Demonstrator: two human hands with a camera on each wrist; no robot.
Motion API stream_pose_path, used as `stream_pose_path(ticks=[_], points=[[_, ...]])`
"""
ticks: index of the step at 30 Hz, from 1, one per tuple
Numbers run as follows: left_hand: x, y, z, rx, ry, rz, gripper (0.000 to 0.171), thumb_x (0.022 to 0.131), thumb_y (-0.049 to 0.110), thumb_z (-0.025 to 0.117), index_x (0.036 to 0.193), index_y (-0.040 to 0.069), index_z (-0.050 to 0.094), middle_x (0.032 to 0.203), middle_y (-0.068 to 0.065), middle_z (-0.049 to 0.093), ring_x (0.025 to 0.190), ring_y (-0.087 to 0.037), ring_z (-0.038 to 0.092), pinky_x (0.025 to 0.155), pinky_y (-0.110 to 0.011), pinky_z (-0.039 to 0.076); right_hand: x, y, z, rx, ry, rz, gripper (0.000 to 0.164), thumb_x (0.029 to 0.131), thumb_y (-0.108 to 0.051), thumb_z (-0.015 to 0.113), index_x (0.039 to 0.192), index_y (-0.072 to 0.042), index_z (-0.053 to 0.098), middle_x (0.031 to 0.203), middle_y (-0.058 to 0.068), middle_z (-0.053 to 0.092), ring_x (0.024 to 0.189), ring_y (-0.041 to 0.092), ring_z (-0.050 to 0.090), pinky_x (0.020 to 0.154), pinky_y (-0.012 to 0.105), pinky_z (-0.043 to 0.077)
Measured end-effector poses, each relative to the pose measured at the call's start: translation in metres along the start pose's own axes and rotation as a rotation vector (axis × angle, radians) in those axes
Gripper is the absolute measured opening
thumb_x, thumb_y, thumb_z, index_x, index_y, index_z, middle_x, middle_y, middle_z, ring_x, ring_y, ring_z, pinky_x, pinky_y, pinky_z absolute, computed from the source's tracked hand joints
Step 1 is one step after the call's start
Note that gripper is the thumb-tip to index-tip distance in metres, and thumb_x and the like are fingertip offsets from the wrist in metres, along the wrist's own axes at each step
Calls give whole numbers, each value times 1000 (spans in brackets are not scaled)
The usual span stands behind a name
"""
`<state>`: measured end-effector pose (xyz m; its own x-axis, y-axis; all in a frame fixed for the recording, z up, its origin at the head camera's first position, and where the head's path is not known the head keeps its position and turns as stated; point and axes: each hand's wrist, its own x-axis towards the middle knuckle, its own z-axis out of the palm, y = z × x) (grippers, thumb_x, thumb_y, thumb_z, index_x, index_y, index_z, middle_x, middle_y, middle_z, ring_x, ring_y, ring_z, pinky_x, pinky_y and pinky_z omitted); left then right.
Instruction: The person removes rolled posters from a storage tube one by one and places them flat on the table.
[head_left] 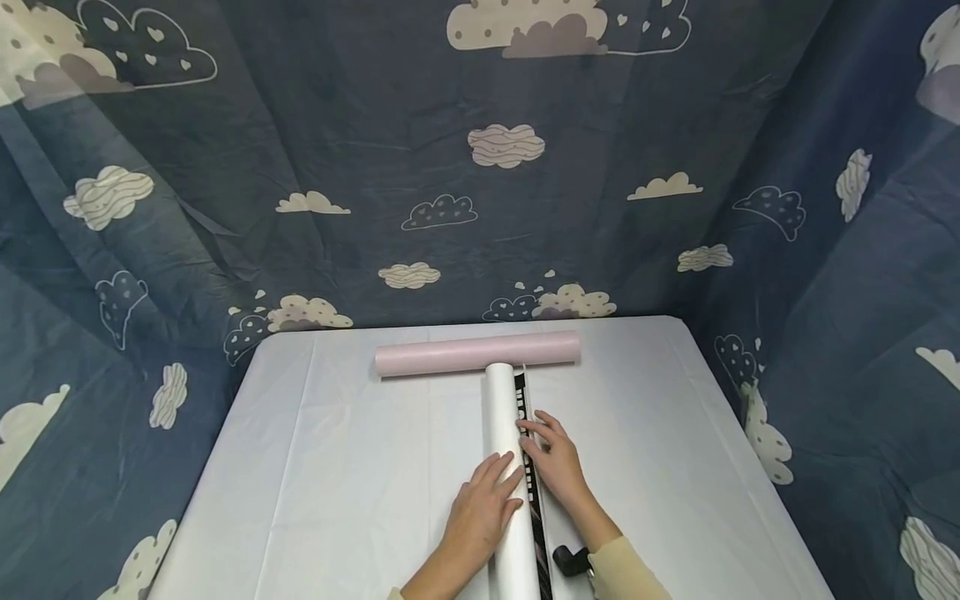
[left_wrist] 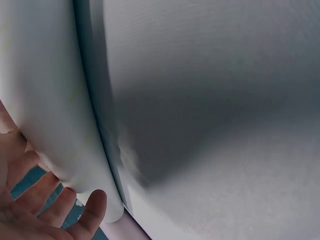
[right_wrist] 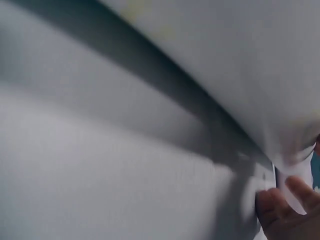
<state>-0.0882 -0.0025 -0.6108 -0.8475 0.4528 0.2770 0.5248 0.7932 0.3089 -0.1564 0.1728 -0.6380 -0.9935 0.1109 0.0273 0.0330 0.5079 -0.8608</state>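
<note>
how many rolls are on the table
2: a pink roll crosswise near the far edge of the table, and a white roll lengthwise under the left hand.

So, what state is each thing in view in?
White roll: rolled up, lying lengthwise
Black strip: exposed along the white roll's right side
Pink roll: rolled up, lying crosswise
Left hand: resting on the white roll
Right hand: fingertips at the black strip
White table cover: spread out, creased
Patterned curtain: hanging, wrinkled
</note>
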Motion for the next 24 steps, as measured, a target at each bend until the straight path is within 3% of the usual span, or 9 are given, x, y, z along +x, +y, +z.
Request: stream_pose_path(ticks=[3,5,9,14,20,24], points=[[1,-2,-1,5,-2,12,41,100,31,70,141,24,71,154,-5,60,142,-27,56,80,-39,62,1,6,-6,-30,21,10,31,100,-19,72,131,-16,76,144,14,64,127,36,66,106,55,56],[1,-2,-1,-1,-6,16,40,100,30,71,140,27,71,154,-6,59,142,-28,56,81,-40,62,1,11,-10,-51,34,12,32,98,-17,73,130,-17,77,126,12,71,105,27,69,94,46,57],[1,-3,-1,-25,-16,14,41,100,28,71,141,27,71,154,-8,59,142,-30,56,83,-44,64,-1,18,-17,-69,21,42,34,96,-15,74,129,-18,77,87,2,68,71,12,56,68,28,47],[1,-4,-3,-40,-20,8,42,100,28,71,142,26,70,154,-9,59,142,-30,56,83,-48,64,-7,26,-26,1,-102,140,45,97,-16,72,141,-18,68,53,-3,57,36,7,47,41,23,34],[1,-7,-6,-38,-12,25,44,98,28,73,142,27,69,152,-11,59,139,-32,57,84,-44,64,-12,32,-36,95,-242,246,61,96,-17,73,153,-22,55,46,1,57,30,8,43,35,23,30],[3,-9,-10,-38,-26,28,44,98,28,73,142,29,70,152,-12,58,138,-32,57,85,-42,63,-13,34,-39,123,-334,252,65,96,-15,72,157,-23,50,45,1,56,30,6,40,34,23,30]])
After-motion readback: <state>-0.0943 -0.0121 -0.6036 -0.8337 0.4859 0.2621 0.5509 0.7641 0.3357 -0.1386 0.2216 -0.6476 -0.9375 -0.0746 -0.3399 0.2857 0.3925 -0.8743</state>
